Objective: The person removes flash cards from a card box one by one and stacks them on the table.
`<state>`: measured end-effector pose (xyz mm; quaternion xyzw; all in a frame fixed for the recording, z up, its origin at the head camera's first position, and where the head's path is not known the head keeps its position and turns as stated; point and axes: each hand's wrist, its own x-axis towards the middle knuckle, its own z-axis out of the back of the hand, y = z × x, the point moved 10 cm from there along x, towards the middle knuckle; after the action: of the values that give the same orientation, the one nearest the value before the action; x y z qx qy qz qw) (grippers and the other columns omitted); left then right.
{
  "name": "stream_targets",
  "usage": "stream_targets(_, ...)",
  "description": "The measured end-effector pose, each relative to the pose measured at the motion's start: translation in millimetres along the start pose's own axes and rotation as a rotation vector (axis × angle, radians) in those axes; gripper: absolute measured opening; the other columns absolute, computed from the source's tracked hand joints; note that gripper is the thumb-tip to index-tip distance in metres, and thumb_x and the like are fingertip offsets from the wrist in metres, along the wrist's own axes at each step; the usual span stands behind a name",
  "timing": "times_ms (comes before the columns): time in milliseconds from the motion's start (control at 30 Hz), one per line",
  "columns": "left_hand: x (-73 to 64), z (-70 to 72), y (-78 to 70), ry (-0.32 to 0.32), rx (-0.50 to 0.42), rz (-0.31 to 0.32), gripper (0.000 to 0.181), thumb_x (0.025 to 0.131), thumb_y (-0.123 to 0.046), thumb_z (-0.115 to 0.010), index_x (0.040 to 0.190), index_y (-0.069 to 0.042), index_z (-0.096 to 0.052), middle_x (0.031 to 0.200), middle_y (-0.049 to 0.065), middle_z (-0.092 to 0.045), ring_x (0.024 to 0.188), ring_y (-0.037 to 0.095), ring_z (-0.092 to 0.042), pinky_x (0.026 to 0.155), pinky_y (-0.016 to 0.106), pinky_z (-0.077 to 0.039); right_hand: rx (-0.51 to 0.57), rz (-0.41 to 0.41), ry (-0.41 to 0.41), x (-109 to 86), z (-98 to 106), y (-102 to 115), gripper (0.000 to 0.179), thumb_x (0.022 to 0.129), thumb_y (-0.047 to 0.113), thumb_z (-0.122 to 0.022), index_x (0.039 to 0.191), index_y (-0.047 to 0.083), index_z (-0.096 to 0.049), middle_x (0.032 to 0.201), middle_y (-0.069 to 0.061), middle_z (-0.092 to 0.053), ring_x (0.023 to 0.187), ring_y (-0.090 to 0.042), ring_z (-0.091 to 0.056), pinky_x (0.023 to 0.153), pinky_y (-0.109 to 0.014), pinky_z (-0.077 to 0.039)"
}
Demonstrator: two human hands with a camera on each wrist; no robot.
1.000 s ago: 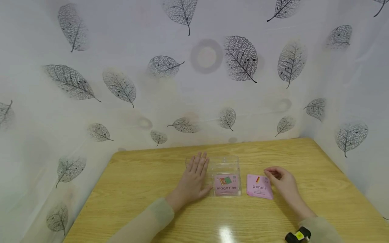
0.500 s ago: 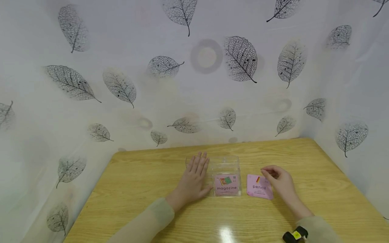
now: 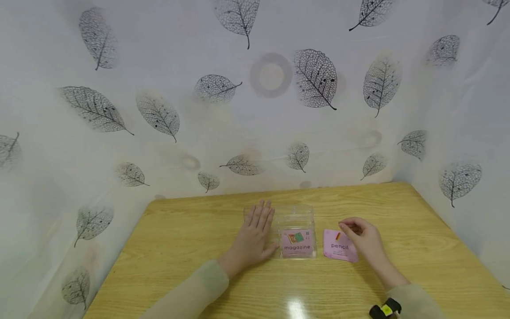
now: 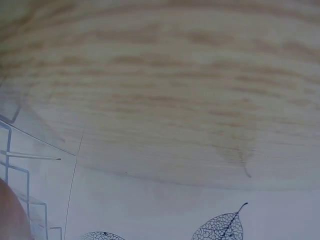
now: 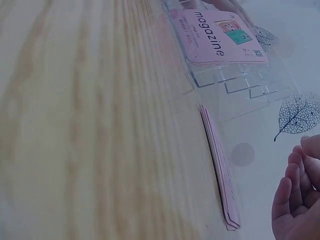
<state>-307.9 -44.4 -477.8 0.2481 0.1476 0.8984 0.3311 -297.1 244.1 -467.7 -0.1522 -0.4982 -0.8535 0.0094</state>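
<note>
My left hand (image 3: 251, 243) lies with straight fingers over the left part of a clear plastic stepped card rack (image 3: 295, 217), its thumb beside the pink "magazine" card (image 3: 296, 250). That card sits in the rack's front tier. To the right, a small stack of pink cards (image 3: 338, 251) lies on the table with "pencil" on top. Above the stack's far right corner hovers my right hand (image 3: 364, 237), fingers loosely curled and thumb near the index fingertip. Between the fingers (image 5: 295, 175) no card shows in the right wrist view, where the stack's layered edge (image 5: 220, 172) stands apart from them.
A wooden table (image 3: 179, 248) carries everything. Behind it and along both sides hangs a white curtain (image 3: 239, 124) printed with dark leaves. A black band with a yellow mark (image 3: 385, 309) is on the right wrist.
My right hand has shifted slightly left over the corner of the "pencil" stack. The left hand, the rack and the cards have stayed in place.
</note>
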Motion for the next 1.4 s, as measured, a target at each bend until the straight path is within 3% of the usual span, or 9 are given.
stream_targets(167,0.9,0.3,-0.2,0.020,0.004,-0.001,0.102,0.101,-0.071,-0.043,0.167,0.003,-0.020,0.177,0.025,-0.012,0.165,0.041,-0.016,0.136,0.050,-0.018,0.017,0.009,0.003,0.6,-3,2,0.013,0.100,0.006,-0.072,0.106,-0.006,-0.075,0.095,-0.014,-0.076,0.076,0.008,-0.058,0.067,-0.012,-0.053)
stream_targets(267,1.2,0.9,-0.3,0.017,0.007,0.000,0.102,0.101,-0.072,-0.044,0.167,0.003,-0.022,0.177,0.024,-0.014,0.165,0.041,-0.017,0.135,0.050,-0.024,0.023,0.009,0.011,0.7,-4,3,0.014,0.100,0.006,-0.072,0.107,-0.005,-0.075,0.096,-0.015,-0.077,0.077,0.008,-0.059,0.067,-0.012,-0.053)
stream_targets(467,0.7,1.1,0.0,0.007,0.007,0.002,0.103,0.101,-0.072,-0.044,0.167,0.003,-0.021,0.177,0.024,-0.017,0.165,0.041,-0.018,0.135,0.050,-0.021,0.018,0.003,0.023,0.1,-7,5,0.015,0.100,0.008,-0.072,0.107,-0.004,-0.076,0.096,-0.011,-0.076,0.078,0.008,-0.059,0.070,-0.011,-0.053)
stream_targets(667,1.0,1.1,-0.1,0.015,0.007,-0.001,0.102,0.101,-0.071,-0.044,0.167,0.003,-0.022,0.176,0.024,-0.018,0.165,0.041,-0.018,0.135,0.050,-0.024,0.009,-0.010,0.037,-0.3,-12,9,0.015,0.100,0.009,-0.072,0.107,-0.004,-0.076,0.098,-0.016,-0.077,0.078,0.008,-0.059,0.070,-0.012,-0.053)
stream_targets(967,1.4,1.2,-0.1,0.023,0.015,0.000,0.102,0.101,-0.072,-0.044,0.167,0.004,-0.023,0.177,0.024,-0.018,0.165,0.041,-0.019,0.134,0.050,-0.026,0.036,-0.013,0.067,-0.5,-22,15,0.014,0.101,0.008,-0.072,0.107,-0.004,-0.075,0.096,-0.019,-0.076,0.071,-0.005,-0.063,0.062,-0.018,-0.055)
stream_targets(1267,0.5,2.0,-0.3,-0.004,0.027,0.003,0.103,0.100,-0.073,-0.043,0.167,0.003,-0.021,0.176,0.024,-0.019,0.165,0.041,-0.019,0.134,0.050,-0.025,0.024,0.049,0.073,-2.5,-27,22,0.011,0.099,0.004,-0.072,0.105,-0.004,-0.075,0.094,-0.015,-0.076,0.075,0.005,-0.059,0.065,-0.016,-0.056)
stream_targets(1400,-0.3,2.3,0.0,-0.032,0.036,0.005,0.105,0.100,-0.073,-0.043,0.168,0.003,-0.017,0.177,0.023,-0.019,0.165,0.040,-0.018,0.137,0.049,-0.015,0.005,0.053,0.074,-3.3,-28,24,0.011,0.098,0.005,-0.073,0.104,-0.003,-0.075,0.094,-0.014,-0.076,0.077,0.007,-0.058,0.069,-0.015,-0.055)
